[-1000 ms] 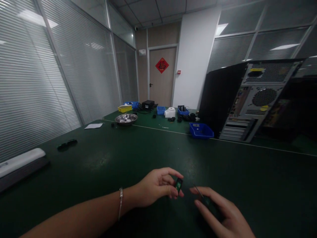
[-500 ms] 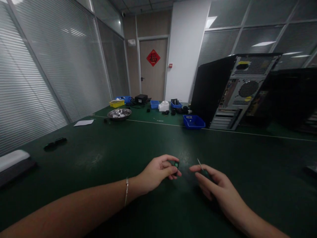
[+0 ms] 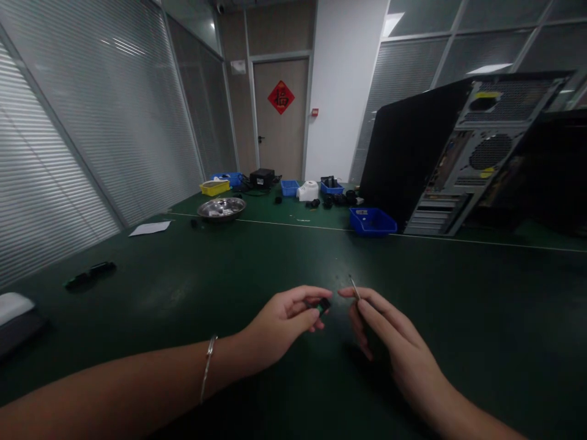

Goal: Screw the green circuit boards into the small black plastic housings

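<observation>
Left hand [image 3: 279, 321]: pinching chip [image 3: 323, 305], now lifted nearer. Right hand [image 3: 389, 339]: gripping tool [image 3: 354, 286], tip raised toward chip; work continuing.

My single head camera looks forward and down across green table [image 3: 183, 293], hands near, door [image 3: 279, 116] far.

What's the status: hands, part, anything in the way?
Left hand pinching small green part. Right hand holding thin metal tool, tip up, apart from the part. Green table bare between them.
</observation>
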### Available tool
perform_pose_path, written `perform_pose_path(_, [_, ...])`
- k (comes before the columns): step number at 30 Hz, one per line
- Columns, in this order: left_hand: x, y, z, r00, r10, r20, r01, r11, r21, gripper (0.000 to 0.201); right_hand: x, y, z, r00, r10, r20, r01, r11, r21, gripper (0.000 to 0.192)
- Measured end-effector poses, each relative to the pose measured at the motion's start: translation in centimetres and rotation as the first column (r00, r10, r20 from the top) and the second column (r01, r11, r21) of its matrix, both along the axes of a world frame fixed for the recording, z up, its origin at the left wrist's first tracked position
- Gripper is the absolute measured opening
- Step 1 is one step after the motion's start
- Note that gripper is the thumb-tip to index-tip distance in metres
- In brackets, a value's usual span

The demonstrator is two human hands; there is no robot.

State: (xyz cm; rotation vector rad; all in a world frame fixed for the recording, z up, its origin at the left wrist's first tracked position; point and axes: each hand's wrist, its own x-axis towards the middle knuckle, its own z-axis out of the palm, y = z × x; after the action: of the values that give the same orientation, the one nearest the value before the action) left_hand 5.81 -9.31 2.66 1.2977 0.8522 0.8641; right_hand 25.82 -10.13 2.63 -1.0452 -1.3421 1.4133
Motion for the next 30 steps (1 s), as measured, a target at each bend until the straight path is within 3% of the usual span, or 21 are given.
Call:
perform_pose_path(2, [-0.6, 0.3, -0.6, 0.999, 0.023, -0.022, -0.023, 1.0, -0.001, 0.033, 0.1, 0.2, -0.7, 0.974, 0.031, 0.225, -0.067, 0.986, 0.152, 0.03])
perform_pose_path(4, [-1.1, 0.5, -1.3, 1.0, 0.015, 0.002, -0.015, 1.0, -0.008, 0.033, 0.4, 0.5, -1.3, 0.929, 0.043, 0.368, -0.171, 0.931, 0.323, 0.031])
perform_pose_path(8, [-1.4, 1.0, -2.0, 0.999, -0.019, -0.04, 0.02, 0.999, 0.031, 0.023, 1.0, 1.3, -2.2, 0.859, -0.01, 0.511, -0.272, 0.837, 0.475, 0.034])
perform_pose_path(15, [-2.0, 1.1, -2.1, 0.989, 0.024, -0.146, -0.004, 0.991, 0.135, 0.026, 1.2, 1.6, -2.4, 0.824, -0.064, 0.563, -0.261, 0.839, 0.478, 0.033])
perform_pose_path(24, [-2.4, 1.1, -2.4, 0.992, 0.019, -0.123, -0.007, 0.996, 0.094, 0.027, 1.1, 0.9, -2.1, 0.814, 0.006, 0.58, -0.317, 0.842, 0.436, 0.033])
perform_pose_path(30, [-2.5, 1.1, -2.2, 0.994, -0.015, -0.108, 0.025, 0.996, 0.09, 0.025, 0.9, 1.1, -2.0, 0.822, -0.013, 0.57, -0.288, 0.853, 0.435, 0.032])
